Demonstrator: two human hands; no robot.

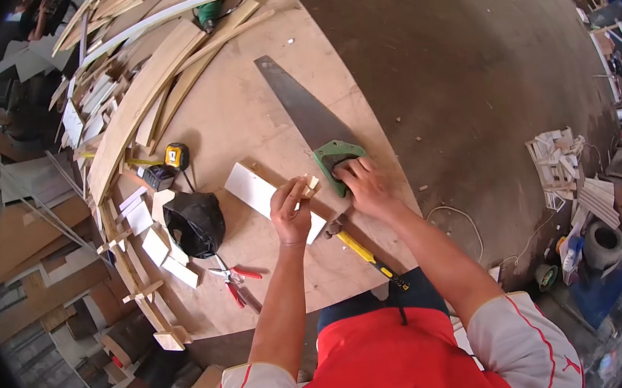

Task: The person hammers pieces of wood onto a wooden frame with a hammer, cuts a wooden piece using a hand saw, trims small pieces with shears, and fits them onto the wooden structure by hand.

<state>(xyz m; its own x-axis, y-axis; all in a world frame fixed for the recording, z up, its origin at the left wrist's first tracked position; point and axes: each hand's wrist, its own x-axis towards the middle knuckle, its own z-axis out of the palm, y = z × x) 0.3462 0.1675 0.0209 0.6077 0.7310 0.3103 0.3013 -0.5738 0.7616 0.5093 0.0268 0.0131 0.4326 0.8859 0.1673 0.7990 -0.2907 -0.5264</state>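
My right hand (365, 184) is closed round the green handle of a hand saw (295, 101), whose blade lies on the table pointing away from me. My left hand (292, 213) is over a white board (254, 190), with its fingers pinched together beside a small wooden piece (311, 185). Whether the fingers grip that piece is hard to tell. Below my hands lies a hammer (356, 246) with a yellow and black handle, its head near the end of the board.
On the table (239, 88) are a yellow tape measure (177, 156), a black bag (194, 223), red-handled pliers (233, 279), a green power tool (209, 14) and stacked wood strips (144, 83). Wood scraps (556, 161) and a cable lie on the floor at right. People are partly visible at both upper corners.
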